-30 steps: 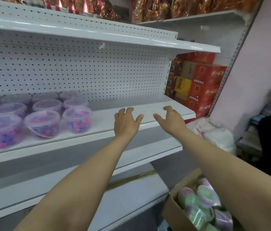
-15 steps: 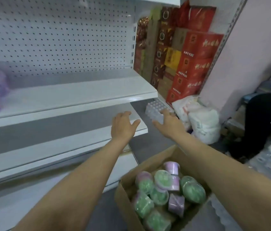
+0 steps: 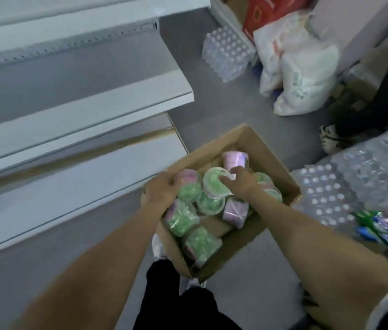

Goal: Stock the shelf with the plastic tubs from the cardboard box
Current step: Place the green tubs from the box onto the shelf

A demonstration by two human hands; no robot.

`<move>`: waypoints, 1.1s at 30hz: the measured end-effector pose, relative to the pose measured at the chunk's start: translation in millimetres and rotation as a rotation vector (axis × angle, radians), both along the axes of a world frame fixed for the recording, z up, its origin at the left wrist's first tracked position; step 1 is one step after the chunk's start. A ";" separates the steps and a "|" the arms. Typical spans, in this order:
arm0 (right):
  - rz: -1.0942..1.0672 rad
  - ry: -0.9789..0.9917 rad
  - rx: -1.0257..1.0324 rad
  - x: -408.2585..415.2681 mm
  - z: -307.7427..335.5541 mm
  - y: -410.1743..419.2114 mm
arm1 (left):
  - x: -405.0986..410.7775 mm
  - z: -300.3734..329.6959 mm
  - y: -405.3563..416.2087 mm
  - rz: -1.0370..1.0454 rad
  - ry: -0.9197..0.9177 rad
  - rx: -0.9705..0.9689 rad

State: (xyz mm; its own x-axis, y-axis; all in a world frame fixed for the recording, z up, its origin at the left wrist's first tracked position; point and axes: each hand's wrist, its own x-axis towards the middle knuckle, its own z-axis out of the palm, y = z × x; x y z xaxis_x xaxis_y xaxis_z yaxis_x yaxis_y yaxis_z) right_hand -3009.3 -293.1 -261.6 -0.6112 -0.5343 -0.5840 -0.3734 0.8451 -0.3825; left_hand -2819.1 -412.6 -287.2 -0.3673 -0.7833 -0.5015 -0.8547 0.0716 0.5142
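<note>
Reaching inside the cardboard box [image 3: 269, 163], left grip [image 3: 158, 192] and right grip [image 3: 240, 181] each grasp tubs [image 3: 214, 184].

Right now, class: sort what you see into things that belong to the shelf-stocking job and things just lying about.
Job:
cardboard box
plastic tubs
shelf
left hand
right hand

Lying about:
white sacks
shrink-wrapped bottle packs
red carton
</note>
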 end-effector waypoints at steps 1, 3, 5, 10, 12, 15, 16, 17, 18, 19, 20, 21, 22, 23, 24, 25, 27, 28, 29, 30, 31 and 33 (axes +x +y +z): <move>-0.043 -0.047 0.023 -0.3 -16.6 3.6 | 0.2 -14.2 2.7 0.012 -0.015 0.055; -0.124 -0.120 0.065 -3.7 -43.1 7.1 | 2.7 -43.4 7.1 0.019 -0.065 0.194; -0.198 -0.164 0.094 -8.8 -63.1 7.0 | 4.0 -68.2 7.6 0.004 -0.135 0.273; -0.350 -0.219 0.152 -18.6 -104.5 1.6 | -3.8 -95.5 3.7 -0.050 -0.283 0.353; -0.422 -0.248 0.161 -22.1 -118.3 -2.8 | -9.1 -99.7 0.1 -0.060 -0.329 0.373; -0.620 -0.312 0.144 -24.5 -134.2 -4.5 | -15.8 -98.6 -7.6 -0.069 -0.371 0.431; -0.659 -0.321 0.147 -24.3 -137.1 -3.8 | -17.3 -95.9 -9.7 -0.072 -0.386 0.457; -0.690 -0.332 0.139 -22.7 -136.8 -3.1 | -17.8 -95.5 -10.9 -0.072 -0.391 0.471; -0.724 -0.354 0.128 -20.5 -134.3 -2.9 | -17.8 -93.8 -11.1 -0.062 -0.388 0.492; -0.761 -0.382 0.110 -18.3 -132.0 -2.3 | -17.7 -93.5 -10.4 -0.048 -0.374 0.510; -0.795 -0.401 0.083 -16.6 -127.7 -2.7 | -17.7 -92.2 -8.5 -0.027 -0.359 0.527; -0.826 -0.421 0.059 -15.3 -124.2 -3.3 | -16.7 -92.3 -5.9 0.003 -0.343 0.536; -0.851 -0.435 0.028 -14.2 -120.9 -3.2 | -15.2 -91.0 -3.1 0.029 -0.326 0.542; -0.866 -0.440 -0.006 -12.9 -116.5 -2.7 | -12.9 -90.5 0.0 0.059 -0.307 0.550; -0.871 -0.447 -0.038 -11.6 -111.7 -2.0 | -10.3 -87.8 3.1 0.091 -0.276 0.559; -0.871 -0.448 -0.059 -10.4 -106.5 -0.8 | -7.8 -84.6 6.2 0.138 -0.232 0.572; -0.868 -0.461 -0.075 -7.3 -92.5 3.8 | -1.7 -78.4 12.1 0.273 -0.107 0.619; -0.870 -0.472 -0.096 -6.2 -85.4 6.1 | 1.3 -72.5 13.8 0.341 -0.051 0.635; -0.862 -0.470 -0.121 -4.9 -77.2 8.3 | 5.0 -65.6 14.0 0.392 -0.010 0.645; -0.846 -0.463 -0.149 -3.1 -67.6 9.5 | 9.0 -57.5 12.8 0.424 0.026 0.654; -0.831 -0.459 -0.189 -1.3 -57.7 10.5 | 12.7 -50.6 11.2 0.438 0.065 0.673; -0.805 -0.488 -0.275 3.5 -37.4 10.6 | 20.6 -30.7 6.1 0.470 0.151 0.691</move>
State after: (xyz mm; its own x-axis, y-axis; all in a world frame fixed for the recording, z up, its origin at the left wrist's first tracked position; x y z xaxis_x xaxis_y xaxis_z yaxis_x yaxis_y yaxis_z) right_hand -3005.8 -282.5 -299.0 -0.5768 -0.2195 -0.7868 0.5269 0.6360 -0.5638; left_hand -2798.6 -406.5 -317.9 -0.1822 -0.4067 -0.8952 -0.6357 -0.6458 0.4228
